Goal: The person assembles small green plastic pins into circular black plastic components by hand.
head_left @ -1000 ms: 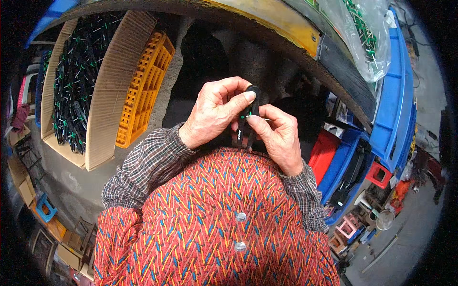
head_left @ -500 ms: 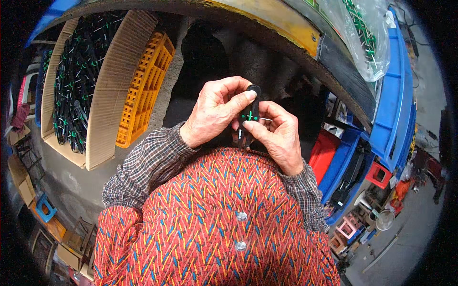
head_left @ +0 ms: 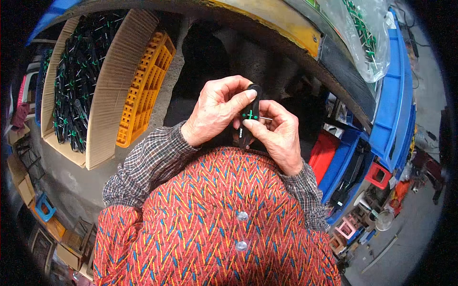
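Above my lap I hold a narrow black plastic piece (head_left: 251, 107) with a rounded upper end and a tapering lower end. A small green cross-shaped part (head_left: 250, 115) sits at its middle. My left hand (head_left: 214, 112) is closed on the rounded end, thumb on top. My right hand (head_left: 279, 136) pinches the piece beside the green part, thumb on the near side. A thin metal rod (head_left: 266, 118) sticks out sideways by the right fingers; how it joins the piece is hidden.
At the left, a cardboard box (head_left: 112, 81) holds many similar black and green pieces, beside a yellow plastic crate (head_left: 143, 90). A bench edge (head_left: 281, 26) curves across the far side, with a clear bag (head_left: 379, 69) of green parts. Blue bins (head_left: 391, 95) stand at the right.
The lower end of the black piece looked split into two legs before; now the legs lie together as one. Both hands have stayed nearly in place.
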Demonstrator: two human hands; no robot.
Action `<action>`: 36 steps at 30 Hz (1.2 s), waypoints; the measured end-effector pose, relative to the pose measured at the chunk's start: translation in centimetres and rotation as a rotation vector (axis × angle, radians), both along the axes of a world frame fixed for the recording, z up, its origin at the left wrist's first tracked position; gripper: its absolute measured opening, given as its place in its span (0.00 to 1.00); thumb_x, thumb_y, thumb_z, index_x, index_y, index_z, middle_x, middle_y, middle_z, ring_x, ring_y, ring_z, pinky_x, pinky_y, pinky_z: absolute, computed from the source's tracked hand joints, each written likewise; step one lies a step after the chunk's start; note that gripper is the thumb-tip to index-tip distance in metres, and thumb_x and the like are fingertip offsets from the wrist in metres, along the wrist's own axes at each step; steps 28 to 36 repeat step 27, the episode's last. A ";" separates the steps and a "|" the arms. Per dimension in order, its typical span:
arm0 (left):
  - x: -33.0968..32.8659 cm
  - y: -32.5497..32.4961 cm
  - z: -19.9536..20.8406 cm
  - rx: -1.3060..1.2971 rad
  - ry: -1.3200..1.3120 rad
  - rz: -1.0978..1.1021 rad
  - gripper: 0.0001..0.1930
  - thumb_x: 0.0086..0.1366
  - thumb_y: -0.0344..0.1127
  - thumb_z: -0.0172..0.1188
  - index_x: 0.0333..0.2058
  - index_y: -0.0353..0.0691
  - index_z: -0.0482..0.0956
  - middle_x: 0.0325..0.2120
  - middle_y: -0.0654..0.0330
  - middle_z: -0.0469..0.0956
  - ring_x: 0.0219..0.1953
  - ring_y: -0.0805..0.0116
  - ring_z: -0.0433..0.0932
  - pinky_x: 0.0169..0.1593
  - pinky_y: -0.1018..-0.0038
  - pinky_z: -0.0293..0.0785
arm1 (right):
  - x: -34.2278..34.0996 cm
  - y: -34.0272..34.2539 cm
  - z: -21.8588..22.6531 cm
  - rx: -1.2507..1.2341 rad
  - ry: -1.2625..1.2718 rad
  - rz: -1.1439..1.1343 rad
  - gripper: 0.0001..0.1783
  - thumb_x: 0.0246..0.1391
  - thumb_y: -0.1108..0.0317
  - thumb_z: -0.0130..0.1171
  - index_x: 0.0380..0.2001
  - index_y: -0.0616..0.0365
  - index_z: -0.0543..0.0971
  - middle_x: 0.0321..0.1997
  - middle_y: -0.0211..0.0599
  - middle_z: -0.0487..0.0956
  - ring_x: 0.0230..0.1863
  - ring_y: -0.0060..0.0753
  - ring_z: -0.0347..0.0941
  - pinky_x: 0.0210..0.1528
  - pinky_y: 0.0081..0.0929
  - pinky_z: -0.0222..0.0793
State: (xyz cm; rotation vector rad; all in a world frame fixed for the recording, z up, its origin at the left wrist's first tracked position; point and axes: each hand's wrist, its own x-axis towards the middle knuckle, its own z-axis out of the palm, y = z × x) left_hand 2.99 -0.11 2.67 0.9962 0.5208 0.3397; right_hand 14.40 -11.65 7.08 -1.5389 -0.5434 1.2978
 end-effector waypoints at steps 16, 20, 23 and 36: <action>-0.2 0.1 -0.3 0.003 0.000 0.018 0.09 0.66 0.34 0.55 0.39 0.34 0.75 0.25 0.67 0.75 0.23 0.83 0.72 0.22 0.85 0.70 | -0.1 -0.2 -0.3 -0.001 0.082 0.013 0.10 0.55 0.78 0.56 0.42 0.66 0.74 0.38 0.39 0.80 0.38 0.22 0.77 0.40 0.19 0.75; -0.3 0.2 -0.4 -0.069 -0.034 0.014 0.09 0.67 0.34 0.55 0.39 0.35 0.75 0.26 0.67 0.76 0.23 0.83 0.73 0.22 0.86 0.70 | -0.2 -0.2 -0.1 0.005 0.059 0.014 0.13 0.54 0.78 0.57 0.43 0.67 0.73 0.39 0.39 0.80 0.40 0.25 0.78 0.42 0.20 0.75; -0.5 0.2 -0.7 -0.097 -0.053 0.012 0.08 0.67 0.34 0.55 0.40 0.35 0.74 0.26 0.66 0.76 0.24 0.83 0.74 0.22 0.86 0.71 | -0.1 -0.1 0.0 -0.001 0.053 0.026 0.14 0.53 0.78 0.58 0.44 0.67 0.73 0.39 0.39 0.80 0.40 0.25 0.78 0.43 0.20 0.74; -0.4 0.2 -0.6 -0.081 -0.047 0.013 0.08 0.67 0.34 0.55 0.40 0.36 0.74 0.26 0.66 0.76 0.24 0.83 0.74 0.23 0.85 0.71 | 0.0 -0.2 0.1 0.000 0.043 0.033 0.14 0.54 0.78 0.58 0.44 0.67 0.73 0.40 0.40 0.80 0.41 0.26 0.78 0.44 0.20 0.74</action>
